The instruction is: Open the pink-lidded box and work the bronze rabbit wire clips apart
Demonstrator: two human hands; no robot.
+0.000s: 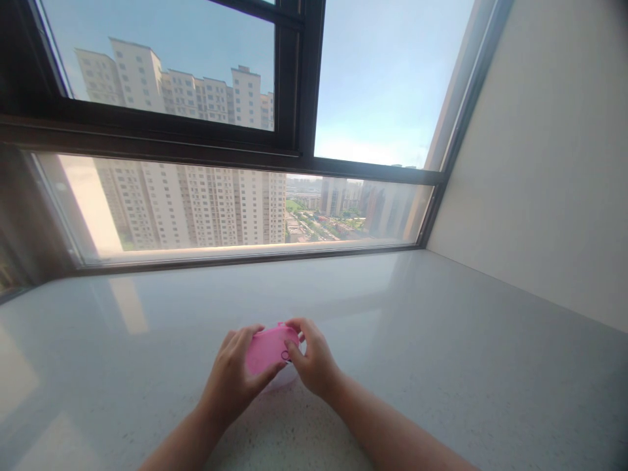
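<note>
A small pink plastic object (269, 348), flat and rounded like a little case, is held just above the pale speckled sill (441, 340). My left hand (230, 383) wraps round its left side, fingers over the top and thumb below. My right hand (311, 356) pinches its right end, thumb near a small dark ring mark on the pink surface. Both hands are closed on it. The underside of the object is hidden by my fingers.
The stone sill runs wide to both sides and back to a large dark-framed window (294, 131) showing tower blocks. A plain white wall (549, 163) borders the sill on the right.
</note>
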